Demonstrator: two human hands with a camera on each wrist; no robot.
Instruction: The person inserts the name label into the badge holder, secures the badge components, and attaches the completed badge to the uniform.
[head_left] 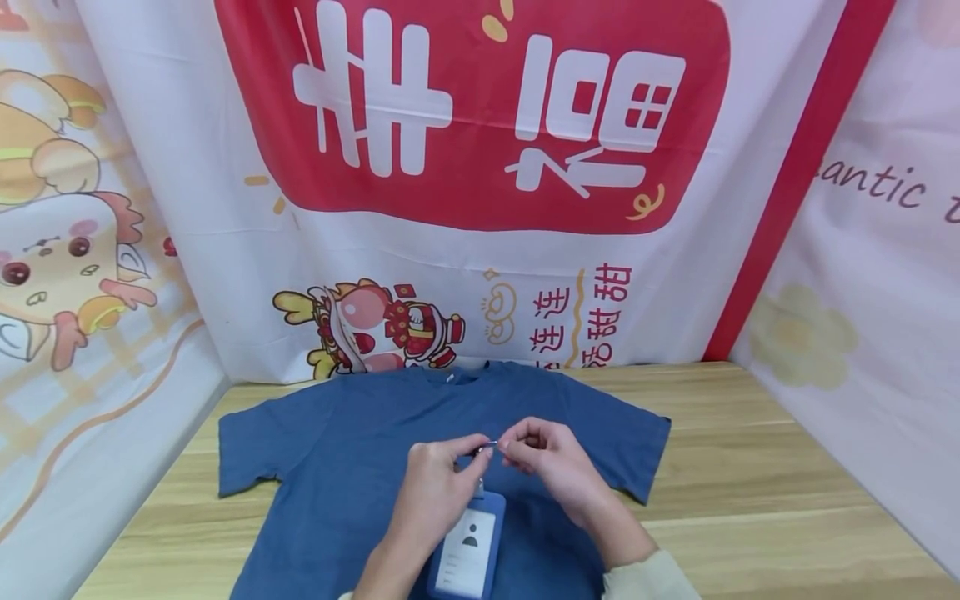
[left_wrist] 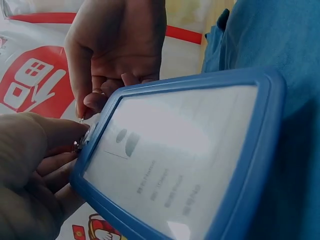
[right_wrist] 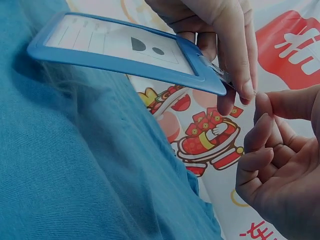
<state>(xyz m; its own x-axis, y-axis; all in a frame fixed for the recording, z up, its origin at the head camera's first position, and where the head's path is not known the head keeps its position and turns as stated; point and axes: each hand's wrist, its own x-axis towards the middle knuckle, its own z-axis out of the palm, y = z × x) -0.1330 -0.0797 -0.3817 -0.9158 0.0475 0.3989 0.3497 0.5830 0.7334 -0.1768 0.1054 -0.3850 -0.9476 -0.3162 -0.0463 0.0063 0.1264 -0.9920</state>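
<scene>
So here's the grip: the left hand (head_left: 438, 482) has thumb and fingertips pinched on the small shiny silver metal clip (left_wrist: 78, 145) at the top of a blue rectangular badge holder with rounded corners (head_left: 497, 533). Right next to that, the right hand (head_left: 553, 462) pinches the end of a thin silver metal piece (head_left: 492, 442) between thumb and index finger, so the 2 sets of fingertips almost meet. Can't tell if that piece and the clip are 1 part, it's too tiny. The right hand's other fingers are loosely curled under.

The badge holder hangs tilted off the left-hand grip, toward the person. Behind its front there's a white card with a dark person icon and printed lines, mostly too blurry to read. Its far end is close over the shirt, can't say if it touches.

Under the grip there's a blue short-sleeved fabric T-shirt (head_left: 360, 450) spread out, collar beyond the hands, 1 sleeve out to each side, all on a light wood-grain tabletop (head_left: 750, 471). Past that hangs a white cloth backdrop (head_left: 450, 250) with a red panel and 2 big sideways white characters.
</scene>
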